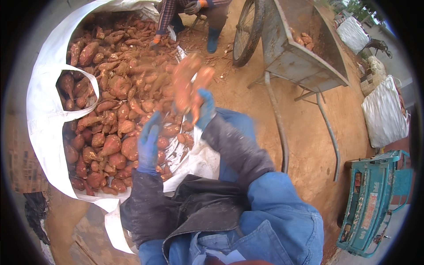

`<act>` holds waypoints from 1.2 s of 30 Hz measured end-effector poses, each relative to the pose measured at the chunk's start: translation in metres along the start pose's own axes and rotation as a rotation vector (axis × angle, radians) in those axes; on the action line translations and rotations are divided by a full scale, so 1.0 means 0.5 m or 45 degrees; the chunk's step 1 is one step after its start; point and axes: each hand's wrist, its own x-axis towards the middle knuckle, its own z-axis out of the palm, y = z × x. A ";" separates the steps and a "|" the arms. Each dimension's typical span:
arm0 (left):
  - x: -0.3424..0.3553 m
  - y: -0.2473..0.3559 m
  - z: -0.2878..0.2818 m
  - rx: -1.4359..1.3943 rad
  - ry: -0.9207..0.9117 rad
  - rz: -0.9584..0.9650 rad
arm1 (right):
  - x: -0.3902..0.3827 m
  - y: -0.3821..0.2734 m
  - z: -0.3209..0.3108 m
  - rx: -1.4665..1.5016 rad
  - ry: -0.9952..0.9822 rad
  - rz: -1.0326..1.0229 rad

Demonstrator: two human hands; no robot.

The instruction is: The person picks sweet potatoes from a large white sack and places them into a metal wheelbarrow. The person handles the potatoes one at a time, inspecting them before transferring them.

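Two elongated reddish sweet potatoes (pixel 185 79), blurred by motion, are raised above the pile in my blue-gloved right hand (pixel 204 108), whose fingers are closed at their lower ends. To the lower left, my left hand (pixel 149 141), also in a blue glove, has its fingers stretched upward and holds nothing that I can see. Beneath both hands a large white woven sack (pixel 46 110), spread wide with a loop handle, holds a heap of sweet potatoes (pixel 112 148) of many shapes and sizes.
A co-worker (pixel 214 22) in orange-cuffed gloves sits at the sack's far edge. A metal handcart (pixel 302 59) with some sweet potatoes stands upper right on the dirt floor (pixel 309 128). White bulk bags (pixel 382 115) and a worn teal vehicle (pixel 371 203) line the right side.
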 end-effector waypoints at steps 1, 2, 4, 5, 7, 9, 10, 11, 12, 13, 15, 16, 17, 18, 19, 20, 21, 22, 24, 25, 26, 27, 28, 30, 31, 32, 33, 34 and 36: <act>-0.016 0.018 0.008 -0.053 -0.049 0.024 | 0.024 -0.089 0.055 -0.085 -0.017 -0.254; -0.033 0.028 0.004 0.018 -0.037 -0.032 | 0.056 -0.222 0.103 -0.220 0.022 -0.397; -0.075 0.013 -0.023 0.158 -0.022 -0.145 | 0.089 -0.490 0.188 -0.556 -0.080 -0.571; -0.125 -0.018 -0.043 0.258 -0.094 -0.044 | 0.104 -0.607 0.220 -0.729 -0.127 -0.672; -0.195 -0.093 -0.087 0.931 -0.182 0.297 | 0.126 -0.763 0.245 -0.891 0.031 -0.905; -0.238 -0.180 -0.121 1.413 -0.281 0.244 | 0.122 -0.807 0.222 -0.932 0.374 -0.977; -0.239 -0.219 -0.132 1.530 -0.362 0.079 | 0.121 -0.778 0.196 -0.917 0.444 -0.934; -0.243 -0.253 -0.140 1.653 -0.457 -0.082 | 0.121 -0.728 0.171 -0.761 0.459 -0.845; -0.251 -0.286 -0.136 1.665 -0.558 -0.393 | 0.123 -0.644 0.129 -0.774 0.227 -0.452; -0.255 -0.308 -0.133 1.617 -0.615 -0.552 | 0.118 -0.553 0.083 -0.837 -0.037 -0.094; -0.257 -0.328 -0.120 1.404 -0.554 -0.277 | 0.090 -0.329 -0.044 -1.190 0.442 0.086; -0.253 -0.327 -0.115 1.325 -0.488 -0.256 | 0.077 -0.228 -0.111 -1.113 0.297 0.347; -0.250 -0.320 -0.110 1.291 -0.429 -0.282 | 0.061 -0.126 -0.181 -1.000 0.278 0.512; -0.246 -0.310 -0.107 1.233 -0.368 -0.281 | 0.064 -0.044 -0.248 -1.217 0.375 0.674; -0.237 -0.297 -0.106 1.256 -0.353 -0.362 | 0.053 0.022 -0.312 -1.298 0.471 0.706; -0.229 -0.284 -0.107 1.263 -0.308 -0.402 | 0.047 0.075 -0.372 -1.351 0.511 0.771; -0.221 -0.272 -0.109 1.240 -0.304 -0.429 | 0.047 0.114 -0.425 -1.645 0.420 0.729; -0.215 -0.261 -0.111 1.204 -0.264 -0.411 | 0.050 0.143 -0.468 -1.883 0.261 0.656; -0.203 -0.249 -0.121 1.152 -0.191 -0.361 | 0.059 0.192 -0.536 -2.380 -0.014 0.431; -0.200 -0.248 -0.126 1.129 -0.162 -0.341 | 0.063 0.198 -0.560 -2.428 0.031 0.532; -0.197 -0.248 -0.130 1.124 -0.159 -0.355 | 0.063 0.209 -0.580 -2.455 0.018 0.580; -0.195 -0.251 -0.136 1.083 -0.214 -0.493 | 0.070 0.220 -0.596 -2.577 0.067 0.656; -0.194 -0.254 -0.140 1.084 -0.231 -0.526 | 0.070 0.228 -0.609 -2.777 0.037 0.591; -0.195 -0.262 -0.147 1.090 -0.282 -0.615 | 0.080 0.240 -0.633 -2.895 0.063 0.545; -0.197 -0.264 -0.150 1.122 -0.312 -0.672 | 0.085 0.244 -0.642 -2.926 0.099 0.590; -0.199 -0.267 -0.152 1.103 -0.302 -0.662 | 0.093 0.246 -0.649 -2.969 0.155 0.689; -0.200 -0.267 -0.155 1.110 -0.299 -0.655 | 0.101 0.248 -0.652 -3.005 0.186 0.672; -0.201 -0.268 -0.156 1.129 -0.311 -0.663 | 0.110 0.248 -0.651 -2.966 0.237 0.790; -0.199 -0.267 -0.159 1.017 -0.227 -0.639 | 0.124 0.249 -0.628 -2.894 0.285 0.823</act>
